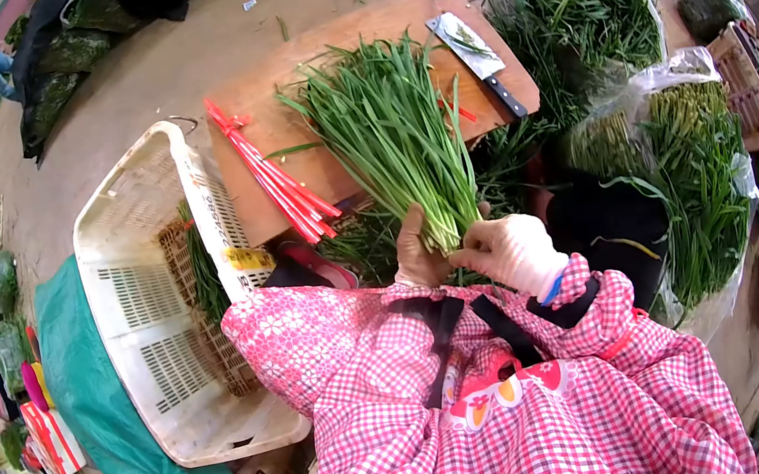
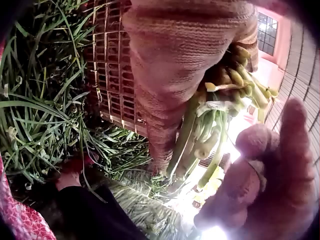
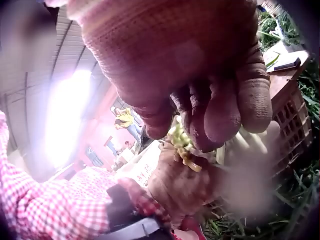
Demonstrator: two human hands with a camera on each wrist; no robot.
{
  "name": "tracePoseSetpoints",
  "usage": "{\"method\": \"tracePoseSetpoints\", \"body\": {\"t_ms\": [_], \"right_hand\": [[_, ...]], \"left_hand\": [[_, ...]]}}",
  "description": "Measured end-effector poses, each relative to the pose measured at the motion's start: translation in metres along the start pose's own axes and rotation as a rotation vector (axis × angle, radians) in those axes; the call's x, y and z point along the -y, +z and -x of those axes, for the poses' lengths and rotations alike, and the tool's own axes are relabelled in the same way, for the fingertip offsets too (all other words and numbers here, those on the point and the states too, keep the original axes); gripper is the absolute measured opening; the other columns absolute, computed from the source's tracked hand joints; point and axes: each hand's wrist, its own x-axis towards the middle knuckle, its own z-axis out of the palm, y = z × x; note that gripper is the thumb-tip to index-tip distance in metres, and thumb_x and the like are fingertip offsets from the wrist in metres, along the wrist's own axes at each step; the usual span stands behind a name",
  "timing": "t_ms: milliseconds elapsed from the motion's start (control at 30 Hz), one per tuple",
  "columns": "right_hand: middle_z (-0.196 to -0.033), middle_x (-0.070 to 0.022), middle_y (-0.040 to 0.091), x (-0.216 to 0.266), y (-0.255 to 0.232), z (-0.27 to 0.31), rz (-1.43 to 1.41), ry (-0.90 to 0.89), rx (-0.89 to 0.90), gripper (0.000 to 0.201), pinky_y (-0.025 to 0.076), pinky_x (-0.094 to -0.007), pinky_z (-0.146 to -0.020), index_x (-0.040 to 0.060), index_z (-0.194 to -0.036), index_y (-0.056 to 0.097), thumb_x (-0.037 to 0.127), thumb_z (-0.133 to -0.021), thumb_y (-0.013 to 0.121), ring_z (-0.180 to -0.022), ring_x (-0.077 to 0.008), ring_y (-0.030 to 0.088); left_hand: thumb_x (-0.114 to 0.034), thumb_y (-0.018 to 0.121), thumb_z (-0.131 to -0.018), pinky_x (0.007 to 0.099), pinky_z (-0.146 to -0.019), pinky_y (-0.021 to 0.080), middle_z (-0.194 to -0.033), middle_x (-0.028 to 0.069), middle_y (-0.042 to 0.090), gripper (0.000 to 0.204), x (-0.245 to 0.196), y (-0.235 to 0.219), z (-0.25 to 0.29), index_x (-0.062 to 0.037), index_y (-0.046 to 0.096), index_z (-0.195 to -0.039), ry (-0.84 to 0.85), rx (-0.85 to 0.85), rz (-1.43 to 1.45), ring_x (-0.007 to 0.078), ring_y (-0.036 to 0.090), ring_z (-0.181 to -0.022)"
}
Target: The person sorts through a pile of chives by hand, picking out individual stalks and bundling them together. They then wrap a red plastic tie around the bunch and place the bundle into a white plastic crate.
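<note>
A bunch of long green chives [image 1: 390, 123] fans out over a wooden board [image 1: 243, 98]. My left hand [image 1: 416, 253], in a knit glove, grips the bunch near its pale base. The left wrist view shows that hand [image 2: 185, 65] wrapped round the stems [image 2: 200, 135]. My right hand [image 1: 511, 252], in a lighter glove, sits against the base from the right. In the right wrist view its fingers [image 3: 225, 105] curl over the cut stem ends [image 3: 182, 145], with the left hand [image 3: 177, 187] just below.
Red tie strips [image 1: 272, 175] lie on the board's left part and a cleaver [image 1: 477, 59] on its far right. A white plastic crate [image 1: 158, 306] stands tilted at the left. Plastic bags of greens [image 1: 690, 152] and another bag [image 1: 587, 2] crowd the right. A green tarp [image 1: 118, 425] lies at the lower left.
</note>
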Motion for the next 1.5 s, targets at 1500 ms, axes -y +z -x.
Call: {"method": "tracePoseSetpoints", "body": {"t_ms": [1500], "right_hand": [[-0.062, -0.0112, 0.06, -0.021, 0.032, -0.013, 0.145, -0.018, -0.151, 0.024, 0.046, -0.0461, -0.052, 0.0097, -0.076, 0.057, 0.031, -0.087, 0.061, -0.059, -0.0332, 0.062]], "left_hand": [[-0.049, 0.065, -0.085, 0.0467, -0.099, 0.047, -0.133, 0.0229, 0.053, 0.08, 0.006, 0.001, 0.002, 0.0009, 0.038, -0.141, -0.046, -0.069, -0.158, 0.034, 0.058, -0.114]]}}
